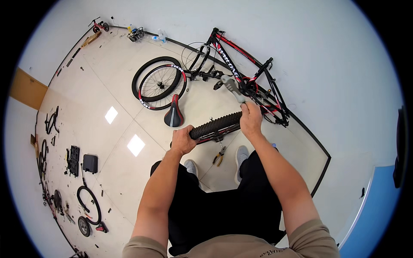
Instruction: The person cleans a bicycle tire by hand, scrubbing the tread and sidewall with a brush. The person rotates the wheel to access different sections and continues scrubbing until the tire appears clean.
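A bicycle wheel with a knobbly black tyre [216, 124] is held upright before me, seen nearly edge-on. My left hand [184, 140] grips the tyre at its left end. At the other end my right hand [251, 120] rests against the tyre, its thumb and fingers closed around a grey-handled tool [233, 89] that points away from me. The tool's working end cannot be made out. Below the rim shows the rear sprocket cluster [219, 139], with the axle sticking out towards me. Pliers with yellow-and-black handles [219, 156] lie on the floor between my shoes.
A black-and-red bicycle frame [232, 61] leans against the wall. Near it lie a second wheel [161, 85], a loose tyre [137, 75] and a saddle [174, 113]. Leftward are an opened tool case [74, 160], a dark box [90, 163] and scattered bicycle parts [93, 203].
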Demonstrator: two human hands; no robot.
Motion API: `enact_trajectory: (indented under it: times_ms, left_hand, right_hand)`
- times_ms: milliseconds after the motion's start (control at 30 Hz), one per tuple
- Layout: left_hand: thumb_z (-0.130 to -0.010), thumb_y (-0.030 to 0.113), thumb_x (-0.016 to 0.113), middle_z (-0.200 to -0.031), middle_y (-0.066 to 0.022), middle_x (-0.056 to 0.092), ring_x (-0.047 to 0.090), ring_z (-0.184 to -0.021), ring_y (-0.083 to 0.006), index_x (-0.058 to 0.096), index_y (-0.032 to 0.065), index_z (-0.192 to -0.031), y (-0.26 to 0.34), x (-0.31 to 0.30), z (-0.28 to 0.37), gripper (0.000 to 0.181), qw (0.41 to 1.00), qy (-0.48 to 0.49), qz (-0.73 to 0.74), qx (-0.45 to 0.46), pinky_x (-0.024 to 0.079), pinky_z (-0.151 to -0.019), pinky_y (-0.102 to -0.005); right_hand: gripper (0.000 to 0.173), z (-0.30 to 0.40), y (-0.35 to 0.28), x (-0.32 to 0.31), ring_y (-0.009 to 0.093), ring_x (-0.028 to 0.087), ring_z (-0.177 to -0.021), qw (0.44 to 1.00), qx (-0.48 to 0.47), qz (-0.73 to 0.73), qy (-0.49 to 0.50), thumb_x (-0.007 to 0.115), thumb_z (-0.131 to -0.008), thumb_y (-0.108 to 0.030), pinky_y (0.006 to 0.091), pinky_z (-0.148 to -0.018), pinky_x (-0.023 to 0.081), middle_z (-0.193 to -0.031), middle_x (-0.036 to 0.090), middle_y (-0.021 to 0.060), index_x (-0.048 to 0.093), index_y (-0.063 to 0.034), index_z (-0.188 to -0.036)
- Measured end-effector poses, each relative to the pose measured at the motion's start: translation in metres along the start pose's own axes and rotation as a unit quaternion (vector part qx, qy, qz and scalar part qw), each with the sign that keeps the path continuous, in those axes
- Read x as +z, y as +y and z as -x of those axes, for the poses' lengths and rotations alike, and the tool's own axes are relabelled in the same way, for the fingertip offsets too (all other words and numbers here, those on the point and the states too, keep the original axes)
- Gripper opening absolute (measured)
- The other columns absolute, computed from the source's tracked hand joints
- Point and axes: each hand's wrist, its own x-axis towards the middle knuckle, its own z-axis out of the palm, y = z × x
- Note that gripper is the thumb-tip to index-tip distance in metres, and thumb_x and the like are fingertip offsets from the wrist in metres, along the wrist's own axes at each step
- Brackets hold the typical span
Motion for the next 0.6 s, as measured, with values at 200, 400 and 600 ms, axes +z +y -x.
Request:
enact_trajectory:
  times_ms: [200, 400, 600]
  left_hand:
    - [-0.07, 0.021, 0.087, -0.085, -0.0155, 0.074, 0.07, -0.084, -0.0383, 0.075, 0.0092, -0.101, 0.005, -0.013, 0.001, 0.035, 0.999, 0.032, -0.002, 0.02, 0.055, -0.083, -0.0449]
    - [-0.073, 0.03, 0.088, -0.09, -0.0116, 0.076, 0.069, -0.095, -0.0348, 0.072, 0.0158, -0.114, 0.001, -0.028, 0.01, 0.046, 0.997, 0.018, -0.064, 0.026, 0.044, -0.097, -0.0447]
    - [-0.074, 0.042, 0.091, -0.131, -0.012, 0.065, 0.059, -0.128, -0.0366, 0.053, 0.0183, -0.144, 0.007, -0.024, 0.007, 0.083, 0.982, 0.127, -0.105, -0.094, 0.036, -0.108, -0.0679]
  right_hand:
    - [0.029, 0.065, -0.055, -0.046, 0.012, 0.051, -0.064, 0.716, 0.527, -0.437, -0.135, 0.05, -0.112, -0.02, 0.0298, -0.06, 0.043, -0.079, 0.058, 0.0024, 0.067, 0.0018, -0.106]
    - [0.031, 0.099, -0.065, -0.029, 0.012, 0.053, -0.061, 0.757, 0.523, -0.306, -0.245, 0.045, -0.113, -0.021, 0.0294, -0.057, 0.044, -0.078, 0.065, 0.0068, 0.065, 0.0029, -0.11]
    - [0.027, 0.095, -0.043, -0.007, 0.013, 0.056, -0.057, 0.825, 0.433, -0.251, -0.26, 0.049, -0.11, -0.018, 0.0301, -0.054, 0.047, -0.07, 0.063, 0.0058, 0.065, 0.0016, -0.101]
